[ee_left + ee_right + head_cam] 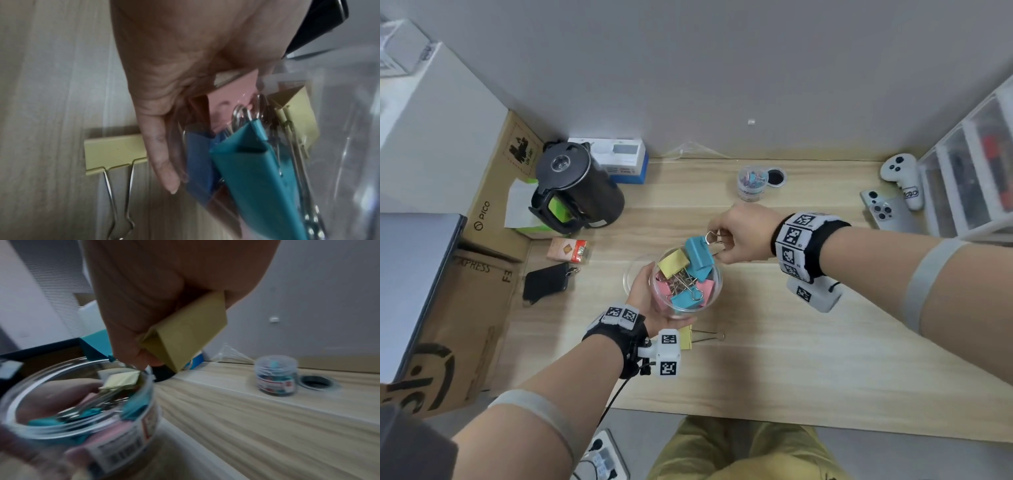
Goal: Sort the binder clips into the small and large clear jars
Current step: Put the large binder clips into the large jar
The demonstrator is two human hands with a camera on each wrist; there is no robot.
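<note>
A pale wood counter (825, 359) met a grey wall. The left hand (650, 301) cupped the big jar (714, 294) of clips above it; the right hand (743, 233) pinched a blue clip (698, 255) at its rim. A yellow clip (686, 337) lay below, the small jar (751, 185) by the wall, a kettle (575, 188) far left

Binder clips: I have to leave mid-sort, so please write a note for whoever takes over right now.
Left hand: grips the large clear jar.
Right hand: pinches the wire handles of a blue binder clip at the jar's mouth, not yet released.
Done: the large jar holds pink, blue and yellow clips. The small clear jar, at the back of the table, holds small clips.
Left: drop the blue clip in, then add the yellow binder clip lying on the table by the left wrist. I see no other loose clips.
</note>
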